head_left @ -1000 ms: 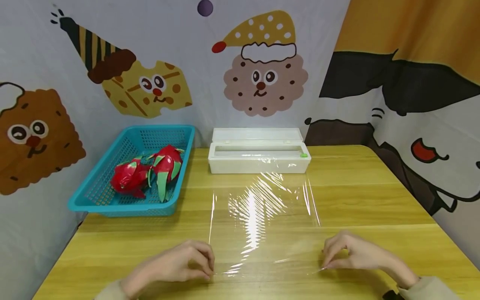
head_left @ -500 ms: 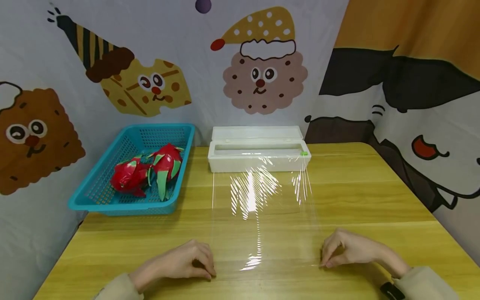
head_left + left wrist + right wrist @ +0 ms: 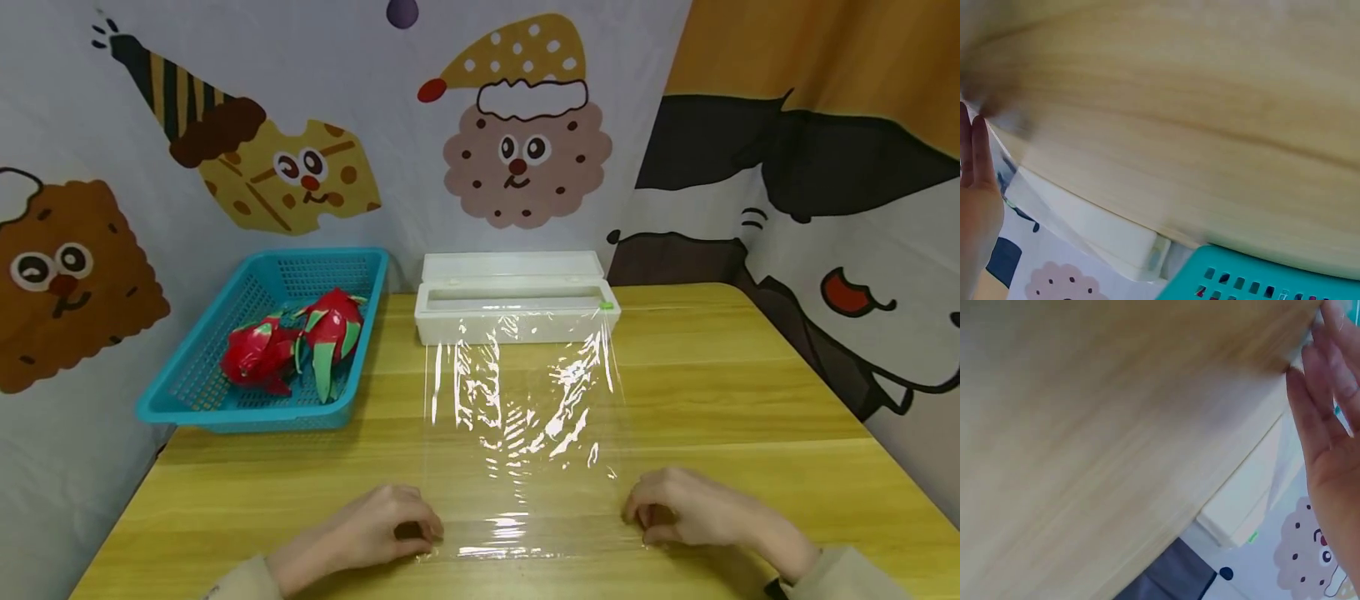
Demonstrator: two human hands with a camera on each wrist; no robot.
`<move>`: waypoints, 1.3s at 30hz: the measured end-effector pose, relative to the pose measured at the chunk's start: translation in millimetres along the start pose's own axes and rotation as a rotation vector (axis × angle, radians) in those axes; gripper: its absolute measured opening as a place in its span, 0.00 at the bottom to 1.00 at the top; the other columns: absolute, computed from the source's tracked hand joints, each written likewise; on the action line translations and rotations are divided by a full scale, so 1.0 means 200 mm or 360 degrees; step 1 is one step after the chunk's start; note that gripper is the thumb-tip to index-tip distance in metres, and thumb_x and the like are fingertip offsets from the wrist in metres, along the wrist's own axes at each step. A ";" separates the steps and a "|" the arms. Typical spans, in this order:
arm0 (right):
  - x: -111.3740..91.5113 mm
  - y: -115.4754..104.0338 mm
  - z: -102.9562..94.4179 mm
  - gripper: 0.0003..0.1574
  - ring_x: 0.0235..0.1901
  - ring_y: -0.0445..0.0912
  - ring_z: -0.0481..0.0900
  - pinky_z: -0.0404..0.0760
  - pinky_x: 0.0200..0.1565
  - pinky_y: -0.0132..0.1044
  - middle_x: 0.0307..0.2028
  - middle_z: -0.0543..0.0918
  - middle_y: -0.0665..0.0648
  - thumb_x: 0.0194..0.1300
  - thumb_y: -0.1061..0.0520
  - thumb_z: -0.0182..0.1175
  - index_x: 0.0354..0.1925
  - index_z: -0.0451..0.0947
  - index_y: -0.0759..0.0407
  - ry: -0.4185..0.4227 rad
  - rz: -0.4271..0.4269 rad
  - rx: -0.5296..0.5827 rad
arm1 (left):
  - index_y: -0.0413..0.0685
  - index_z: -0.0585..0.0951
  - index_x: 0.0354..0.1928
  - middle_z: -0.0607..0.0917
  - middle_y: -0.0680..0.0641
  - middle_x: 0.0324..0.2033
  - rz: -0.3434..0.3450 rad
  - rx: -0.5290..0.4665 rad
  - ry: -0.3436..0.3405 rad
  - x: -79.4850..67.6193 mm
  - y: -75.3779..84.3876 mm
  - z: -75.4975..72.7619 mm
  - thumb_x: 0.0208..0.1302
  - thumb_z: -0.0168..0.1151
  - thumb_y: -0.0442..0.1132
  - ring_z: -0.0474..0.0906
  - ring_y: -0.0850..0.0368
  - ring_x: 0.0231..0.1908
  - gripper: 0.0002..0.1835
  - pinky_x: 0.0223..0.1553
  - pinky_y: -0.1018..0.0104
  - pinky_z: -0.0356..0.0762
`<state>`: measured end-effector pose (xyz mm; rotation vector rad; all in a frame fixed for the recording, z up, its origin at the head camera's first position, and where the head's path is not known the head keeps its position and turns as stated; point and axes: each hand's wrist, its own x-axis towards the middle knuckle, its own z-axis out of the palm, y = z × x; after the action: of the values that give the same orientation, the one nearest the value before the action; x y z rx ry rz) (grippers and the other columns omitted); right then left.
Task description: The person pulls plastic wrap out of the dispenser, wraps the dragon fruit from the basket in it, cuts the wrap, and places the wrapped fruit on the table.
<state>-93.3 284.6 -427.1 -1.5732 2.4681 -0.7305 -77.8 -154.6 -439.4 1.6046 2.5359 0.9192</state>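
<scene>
A sheet of clear cling film [image 3: 517, 450] runs from the white dispenser box [image 3: 517, 327] toward the near side of the wooden table, shiny and wrinkled in its middle. My left hand [image 3: 378, 525] pinches its near left corner between thumb and curled fingers. At the near right corner, my right hand [image 3: 693, 512] pinches the film the same way. Both hands are low over the tabletop. The box's lid [image 3: 512, 265] stands raised at the back, and a small green piece [image 3: 606, 306] shows on the box's right end.
A blue plastic basket [image 3: 251, 421] at the left rear of the table [image 3: 735, 400] holds two red dragon fruits [image 3: 258, 354] with green scales. Behind the table hangs a printed cloth [image 3: 420, 150] with cartoon food figures.
My right hand has shifted left and my left hand slightly right, so they are closer together. The film between them has gone slacker, with more creases near the box.
</scene>
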 end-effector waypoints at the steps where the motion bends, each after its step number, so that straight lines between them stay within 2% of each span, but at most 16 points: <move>1: 0.00 -0.01 0.01 0.14 0.31 0.26 0.74 0.71 0.33 0.12 0.32 0.80 0.41 0.52 0.55 0.70 0.39 0.80 0.48 0.0028 -0.0025 -0.0078 | 0.51 0.84 0.35 0.85 0.57 0.30 0.0051 0.0042 0.0038 0.00 0.00 0.01 0.53 0.70 0.37 0.78 0.75 0.31 0.07 0.37 0.91 0.72; 5: -0.02 -0.02 0.03 0.18 0.37 0.31 0.74 0.75 0.39 0.17 0.40 0.77 0.43 0.48 0.48 0.71 0.40 0.80 0.45 0.0160 -0.0075 -0.0395 | 0.54 0.84 0.35 0.81 0.57 0.34 0.0179 0.0183 0.0128 -0.01 -0.03 0.02 0.52 0.71 0.40 0.77 0.72 0.35 0.08 0.41 0.89 0.73; 6: -0.02 -0.01 0.03 0.21 0.39 0.34 0.74 0.77 0.41 0.20 0.43 0.77 0.45 0.48 0.45 0.71 0.42 0.80 0.46 0.0190 -0.0069 -0.0486 | 0.55 0.84 0.36 0.80 0.57 0.36 0.0185 0.0228 0.0135 -0.02 -0.03 0.02 0.52 0.71 0.41 0.76 0.70 0.38 0.09 0.43 0.86 0.74; 7: -0.03 -0.01 0.03 0.26 0.43 0.37 0.74 0.75 0.48 0.21 0.46 0.77 0.47 0.48 0.42 0.70 0.46 0.80 0.46 0.0213 -0.0049 -0.0577 | 0.55 0.83 0.39 0.80 0.57 0.39 0.0179 0.0294 0.0132 -0.02 -0.03 0.02 0.53 0.71 0.44 0.76 0.67 0.41 0.11 0.46 0.81 0.76; 8: -0.04 -0.01 0.04 0.30 0.47 0.41 0.74 0.72 0.56 0.23 0.50 0.77 0.49 0.48 0.39 0.68 0.49 0.79 0.48 0.0229 -0.0033 -0.0658 | 0.56 0.83 0.42 0.80 0.55 0.42 0.0161 0.0373 0.0122 -0.03 -0.04 0.02 0.54 0.70 0.46 0.76 0.63 0.46 0.13 0.49 0.75 0.77; 10: -0.05 0.00 0.04 0.41 0.56 0.48 0.70 0.59 0.69 0.26 0.56 0.75 0.52 0.49 0.33 0.65 0.57 0.75 0.51 0.0245 0.0016 -0.0804 | 0.55 0.80 0.52 0.79 0.52 0.53 0.0083 0.0510 0.0064 -0.04 -0.04 0.02 0.57 0.66 0.52 0.74 0.54 0.56 0.21 0.55 0.61 0.78; 13: -0.07 0.00 0.04 0.51 0.66 0.53 0.60 0.33 0.74 0.26 0.64 0.70 0.59 0.50 0.29 0.62 0.64 0.69 0.55 0.0244 0.0069 -0.0877 | 0.56 0.72 0.64 0.71 0.48 0.66 -0.0049 0.0636 -0.0062 -0.06 -0.03 0.01 0.63 0.58 0.58 0.65 0.44 0.67 0.30 0.60 0.41 0.70; 15: -0.07 0.01 0.04 0.53 0.70 0.54 0.54 0.30 0.74 0.30 0.66 0.67 0.62 0.50 0.28 0.61 0.65 0.67 0.57 0.0240 0.0083 -0.0891 | 0.57 0.67 0.68 0.66 0.48 0.70 -0.0109 0.0665 -0.0129 -0.07 -0.03 0.01 0.65 0.53 0.60 0.61 0.41 0.69 0.32 0.59 0.35 0.66; 17: -0.07 0.01 0.04 0.55 0.73 0.53 0.48 0.28 0.75 0.32 0.67 0.64 0.65 0.50 0.28 0.61 0.66 0.66 0.58 0.0238 0.0092 -0.0889 | 0.58 0.66 0.69 0.64 0.48 0.71 -0.0135 0.0664 -0.0172 -0.07 -0.02 0.01 0.67 0.50 0.60 0.60 0.41 0.69 0.31 0.60 0.34 0.65; 22: -0.08 0.01 0.05 0.55 0.76 0.47 0.33 0.21 0.72 0.31 0.68 0.65 0.62 0.50 0.27 0.59 0.67 0.65 0.58 0.0186 0.0180 -0.0857 | 0.59 0.64 0.70 0.62 0.48 0.72 -0.0162 0.0667 -0.0237 -0.08 -0.03 0.01 0.69 0.46 0.61 0.59 0.41 0.70 0.31 0.59 0.33 0.65; 24: -0.08 0.01 0.05 0.53 0.75 0.42 0.26 0.37 0.76 0.47 0.69 0.64 0.60 0.51 0.28 0.59 0.67 0.65 0.56 0.0145 0.0238 -0.0808 | 0.59 0.63 0.70 0.61 0.47 0.72 -0.0179 0.0661 -0.0253 -0.09 -0.03 0.01 0.69 0.45 0.61 0.59 0.42 0.70 0.31 0.59 0.32 0.64; 25: -0.08 0.01 0.05 0.52 0.74 0.40 0.24 0.47 0.73 0.57 0.70 0.63 0.59 0.52 0.29 0.59 0.68 0.65 0.55 0.0122 0.0270 -0.0770 | 0.60 0.63 0.70 0.61 0.46 0.72 -0.0185 0.0659 -0.0258 -0.09 -0.03 0.01 0.69 0.45 0.61 0.58 0.42 0.70 0.31 0.59 0.33 0.64; 27: -0.08 0.01 0.05 0.50 0.73 0.35 0.20 0.62 0.60 0.71 0.71 0.62 0.58 0.54 0.30 0.59 0.68 0.64 0.53 0.0071 0.0331 -0.0678 | 0.62 0.63 0.70 0.60 0.45 0.72 -0.0205 0.0643 -0.0272 -0.09 -0.03 0.01 0.69 0.44 0.61 0.58 0.42 0.70 0.30 0.60 0.34 0.63; 29: -0.08 0.01 0.04 0.49 0.71 0.32 0.18 0.72 0.45 0.71 0.71 0.61 0.57 0.55 0.31 0.59 0.69 0.63 0.53 0.0039 0.0364 -0.0607 | 0.63 0.62 0.70 0.60 0.44 0.72 -0.0203 0.0652 -0.0262 -0.09 -0.04 0.01 0.69 0.44 0.62 0.58 0.43 0.70 0.30 0.61 0.34 0.64; 34: -0.08 0.01 0.03 0.49 0.70 0.30 0.18 0.70 0.45 0.73 0.71 0.61 0.57 0.56 0.32 0.60 0.69 0.63 0.51 0.0018 0.0389 -0.0539 | 0.62 0.60 0.72 0.58 0.44 0.73 -0.0266 0.0649 -0.0221 -0.10 -0.04 0.01 0.67 0.45 0.64 0.54 0.41 0.71 0.34 0.61 0.34 0.63; 39: -0.08 0.00 0.02 0.48 0.69 0.29 0.17 0.70 0.45 0.73 0.72 0.59 0.56 0.57 0.31 0.57 0.70 0.62 0.50 -0.0017 0.0410 -0.0521 | 0.59 0.57 0.73 0.53 0.43 0.74 -0.0477 0.0554 -0.0197 -0.10 -0.04 0.01 0.62 0.47 0.69 0.45 0.35 0.72 0.42 0.64 0.30 0.54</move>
<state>-85.5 296.8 -432.9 -1.2981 2.8202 -0.2905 -74.2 -171.6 -450.7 1.2360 2.8521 0.3557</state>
